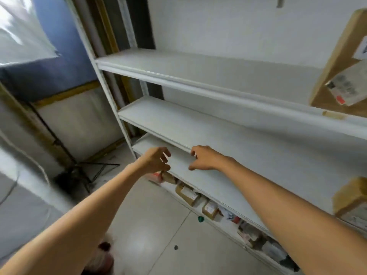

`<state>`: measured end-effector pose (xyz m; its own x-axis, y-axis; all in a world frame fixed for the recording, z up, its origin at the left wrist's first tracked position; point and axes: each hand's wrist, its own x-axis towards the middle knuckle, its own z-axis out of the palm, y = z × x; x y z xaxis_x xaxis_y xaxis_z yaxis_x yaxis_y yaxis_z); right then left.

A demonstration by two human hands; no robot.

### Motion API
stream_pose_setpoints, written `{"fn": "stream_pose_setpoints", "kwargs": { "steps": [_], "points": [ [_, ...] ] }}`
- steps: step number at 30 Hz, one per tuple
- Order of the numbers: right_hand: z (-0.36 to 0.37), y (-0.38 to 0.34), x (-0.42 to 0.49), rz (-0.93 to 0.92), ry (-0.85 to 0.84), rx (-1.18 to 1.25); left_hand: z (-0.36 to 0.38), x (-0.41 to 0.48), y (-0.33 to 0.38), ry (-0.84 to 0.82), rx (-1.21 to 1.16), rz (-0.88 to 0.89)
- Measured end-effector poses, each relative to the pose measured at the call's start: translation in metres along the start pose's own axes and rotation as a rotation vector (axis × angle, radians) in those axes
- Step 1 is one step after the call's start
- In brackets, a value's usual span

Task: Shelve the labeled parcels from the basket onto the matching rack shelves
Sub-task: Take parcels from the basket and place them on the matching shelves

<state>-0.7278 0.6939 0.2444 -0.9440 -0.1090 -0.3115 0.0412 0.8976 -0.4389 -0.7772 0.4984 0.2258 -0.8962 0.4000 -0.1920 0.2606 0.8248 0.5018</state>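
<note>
Far on your left a black tripod stand [87, 168] rests on the floor [151, 225], in front of a wall covered in blue and pale sheeting (all of it blurred). Just right of it rises the white rack [178, 79], its shelves running away to your right.

Your left hand [155, 159] reaches out at the left end of the third shelf [208, 181], just off its front corner. The fingers are loosely curled and relaxed, with nothing in them. Close beside it, your right hand [204, 158] hangs over that same shelf, its fingertips near the front edge of the shelf above. It is likewise slack and carries nothing. The two hands are near each other but apart.

Below your hands, a row of small parcels [187, 193] lines the lowest shelf, brown packets with white labels among them (the print is too blurred to read). A small green thing [201, 219] lies on the floor just in front of that row.

Further right, a large cardboard box [337, 56] with labels on its face stands on the top shelf, cut off by the frame's edge. Lower down, another brown parcel [351, 195] sits at the right end of the third shelf.
</note>
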Motion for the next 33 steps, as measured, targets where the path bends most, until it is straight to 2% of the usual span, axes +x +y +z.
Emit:
{"fn": "stream_pose_setpoints", "kwargs": {
  "steps": [8,14,21,25,33],
  "points": [
    [0.075,-0.183,0.042,-0.471,-0.159,-0.208,-0.049,-0.167,-0.133,0.333,-0.209,-0.442],
    [0.179,-0.306,-0.003,-0.842,-0.398,-0.336,-0.016,-0.335,-0.185,0.483,-0.284,-0.784],
    [0.287,-0.398,-0.12,-1.273,-0.653,-0.523,0.058,-0.522,-0.173,0.659,-0.377,-1.204],
    [0.334,-0.427,-0.19,-1.44,-0.796,-0.619,0.101,-0.604,-0.152,0.722,-0.415,-1.42],
    [0.408,-0.478,-0.319,-1.703,-0.861,-0.78,0.152,-0.737,-0.125,0.767,-0.49,-1.669]
  ]
}}
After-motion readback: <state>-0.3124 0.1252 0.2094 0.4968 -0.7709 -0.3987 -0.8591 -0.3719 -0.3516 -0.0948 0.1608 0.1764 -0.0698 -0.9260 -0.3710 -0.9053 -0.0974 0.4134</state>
